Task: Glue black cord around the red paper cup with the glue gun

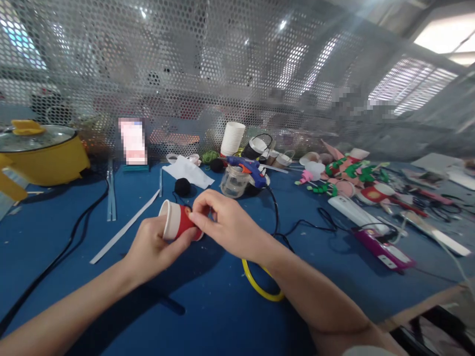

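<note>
A white paper cup [171, 221] with a red band lies on its side above the blue table, its mouth toward the left. My left hand [154, 247] is wrapped round it from below. The fingers of my right hand [226, 222] are pinched together at the red band, against a small orange spot; whether anything is between them is too small to tell. Just behind the cup is a black ball [182, 187]. A glass jar [234, 182] stands behind my right hand, with a blue glue gun [250, 168] resting over it.
On the blue table [208, 306], a yellow pot [48, 155] and white strip [124, 228] are at left. A yellow ring [256, 287] lies under my right forearm. Stacked cups [232, 138] stand behind; craft pieces [352, 173], cables and a purple power strip [384, 249] lie right.
</note>
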{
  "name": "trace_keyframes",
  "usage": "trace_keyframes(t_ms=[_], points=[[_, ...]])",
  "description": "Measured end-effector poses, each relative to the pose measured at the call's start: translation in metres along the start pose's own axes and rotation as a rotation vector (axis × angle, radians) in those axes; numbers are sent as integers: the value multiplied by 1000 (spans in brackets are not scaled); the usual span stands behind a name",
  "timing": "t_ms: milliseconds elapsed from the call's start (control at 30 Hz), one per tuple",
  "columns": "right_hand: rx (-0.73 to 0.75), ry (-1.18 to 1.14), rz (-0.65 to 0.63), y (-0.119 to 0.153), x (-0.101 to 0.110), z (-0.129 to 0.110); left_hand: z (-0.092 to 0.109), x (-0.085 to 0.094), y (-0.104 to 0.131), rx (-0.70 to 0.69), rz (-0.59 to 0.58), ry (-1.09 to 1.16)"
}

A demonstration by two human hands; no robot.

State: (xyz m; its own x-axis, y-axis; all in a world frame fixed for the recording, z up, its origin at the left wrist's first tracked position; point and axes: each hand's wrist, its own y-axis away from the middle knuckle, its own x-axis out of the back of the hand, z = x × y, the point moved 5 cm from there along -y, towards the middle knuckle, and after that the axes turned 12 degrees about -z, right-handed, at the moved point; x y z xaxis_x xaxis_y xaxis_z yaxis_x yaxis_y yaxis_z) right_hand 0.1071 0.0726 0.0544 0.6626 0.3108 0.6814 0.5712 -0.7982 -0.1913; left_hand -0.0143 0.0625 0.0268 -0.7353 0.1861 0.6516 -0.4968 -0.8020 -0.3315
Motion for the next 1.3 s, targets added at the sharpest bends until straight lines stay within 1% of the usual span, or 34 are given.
trace_keyframes(t_ms=[67,100,200,300,400,567,767,1000,1300], points=[[-35,-123,45,1,7,4,-7,-3,-1,157,-46,204],[-42,-180,74,2,11,7,-9,-5,-1,215,-61,302],[-10,-286,145,2,21,12,-13,-8,-1,336,-89,498],[25,-304,160,0,26,16,-15,-10,0,399,-92,600],[20,-305,158,-2,26,21,-14,-9,0,411,-68,623],[-1,-318,147,-4,25,27,-8,-5,2,363,-36,558],[-38,-292,121,-4,24,30,0,0,3,211,-13,438],[-74,-254,88,-4,22,30,3,0,3,108,-20,337],[-92,-301,18,-4,17,30,3,3,7,17,11,198]])
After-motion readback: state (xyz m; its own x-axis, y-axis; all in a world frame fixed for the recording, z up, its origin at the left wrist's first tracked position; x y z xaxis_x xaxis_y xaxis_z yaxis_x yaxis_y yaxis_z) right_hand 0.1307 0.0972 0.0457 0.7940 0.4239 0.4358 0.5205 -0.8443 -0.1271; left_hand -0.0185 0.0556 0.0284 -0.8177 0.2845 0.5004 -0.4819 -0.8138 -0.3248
